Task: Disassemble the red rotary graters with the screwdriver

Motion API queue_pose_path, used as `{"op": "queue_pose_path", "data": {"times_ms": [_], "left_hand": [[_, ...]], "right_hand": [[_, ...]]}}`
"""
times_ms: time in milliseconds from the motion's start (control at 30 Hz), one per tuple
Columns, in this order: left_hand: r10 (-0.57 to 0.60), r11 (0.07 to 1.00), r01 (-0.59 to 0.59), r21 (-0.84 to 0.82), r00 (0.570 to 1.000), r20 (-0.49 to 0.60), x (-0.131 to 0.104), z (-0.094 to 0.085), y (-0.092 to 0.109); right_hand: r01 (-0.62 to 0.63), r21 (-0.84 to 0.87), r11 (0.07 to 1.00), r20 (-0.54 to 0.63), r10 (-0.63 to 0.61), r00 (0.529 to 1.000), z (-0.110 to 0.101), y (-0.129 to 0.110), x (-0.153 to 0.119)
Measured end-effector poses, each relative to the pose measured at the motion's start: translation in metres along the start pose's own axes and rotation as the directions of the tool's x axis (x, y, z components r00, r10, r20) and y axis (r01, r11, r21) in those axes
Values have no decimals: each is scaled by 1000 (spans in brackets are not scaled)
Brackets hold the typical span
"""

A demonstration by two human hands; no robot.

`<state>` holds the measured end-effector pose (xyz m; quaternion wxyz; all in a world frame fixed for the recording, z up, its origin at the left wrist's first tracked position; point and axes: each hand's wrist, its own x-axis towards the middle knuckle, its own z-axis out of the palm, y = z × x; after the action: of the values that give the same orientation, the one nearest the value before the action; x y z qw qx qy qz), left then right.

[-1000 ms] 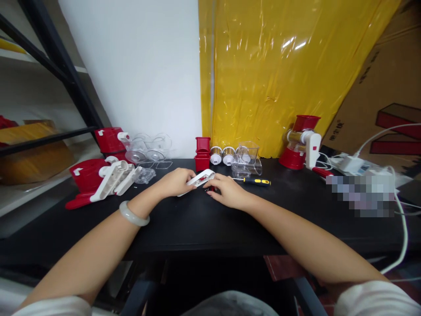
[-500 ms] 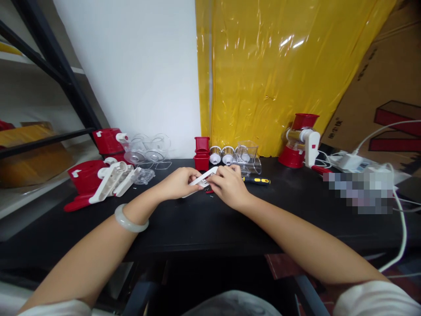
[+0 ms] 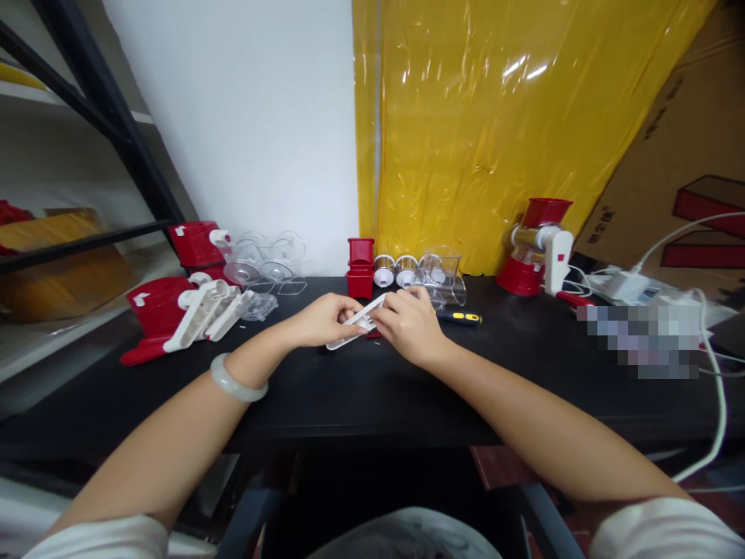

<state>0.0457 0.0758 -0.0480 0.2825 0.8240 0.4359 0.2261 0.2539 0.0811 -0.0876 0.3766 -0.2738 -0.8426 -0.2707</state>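
Observation:
Over the middle of the black table [image 3: 361,396], my left hand [image 3: 326,320] grips a long white plastic piece [image 3: 343,338] by its left part. My right hand [image 3: 409,324] pinches at its upper right end, and the fingers hide that part. The piece is slanted, its hollow side partly showing. A small red part [image 3: 373,335] and tiny bits lie just beneath. Behind my right hand rests a black and yellow screwdriver [image 3: 459,317].
Red housings [image 3: 157,307] with white arms [image 3: 198,310] and clear plastic parts [image 3: 271,260] stand at left. Red boxes [image 3: 360,268] and metal drums [image 3: 406,271] stand at the back. An assembled red grater [image 3: 524,260], white cables [image 3: 719,388] and a charger are at right.
The white piece has turned so more of its hollow inner side shows. Both hands keep hold of it. The whole view has shifted slightly.

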Motion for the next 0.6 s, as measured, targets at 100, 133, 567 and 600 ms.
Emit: {"op": "queue_pose_path", "data": {"times_ms": [100,133,567,600], "left_hand": [[9,1000,-9,3,1000,-2,-1,-1,3],[9,1000,-9,6,1000,-4,-1,-1,3],[92,996,-92,16,995,50,0,1,-14],[88,996,-89,14,995,54,0,1,-14]], "right_hand": [[22,21,1000,7,-22,1000,2,3,-1],[24,29,999,14,-25,1000,3,4,-1],[-16,126,992,45,11,999,11,11,-3],[-21,132,991,46,15,999,12,11,-4]]}}
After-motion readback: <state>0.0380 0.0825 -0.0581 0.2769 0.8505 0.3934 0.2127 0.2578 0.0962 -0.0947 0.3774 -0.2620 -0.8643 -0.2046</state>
